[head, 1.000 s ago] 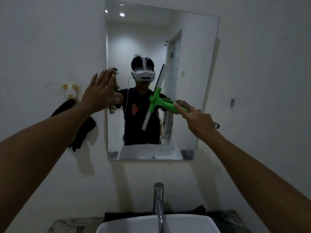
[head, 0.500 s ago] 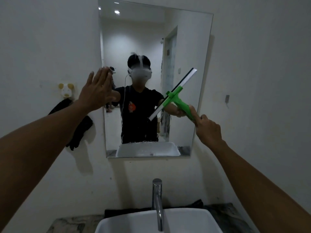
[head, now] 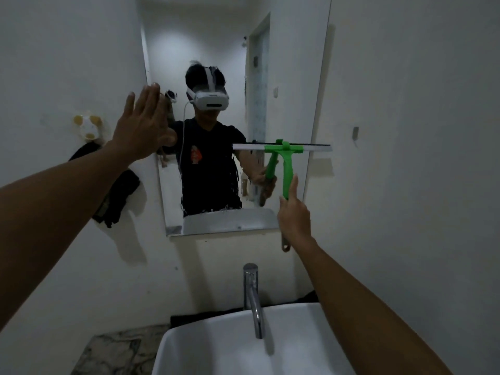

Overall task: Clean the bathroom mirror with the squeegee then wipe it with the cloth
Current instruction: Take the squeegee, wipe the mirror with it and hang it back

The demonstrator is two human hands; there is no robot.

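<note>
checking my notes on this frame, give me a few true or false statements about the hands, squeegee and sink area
1. The right hand grips the green squeegee by its handle. True.
2. The squeegee blade lies vertical. False: it lies level, across the right side of the mirror.
3. The left hand holds a cloth. False: its fingers are straight and spread at the mirror's left edge, holding nothing.
4. A dark cloth hangs on the wall left of the mirror. True.
5. The chrome tap stands above a white basin. True.
</note>
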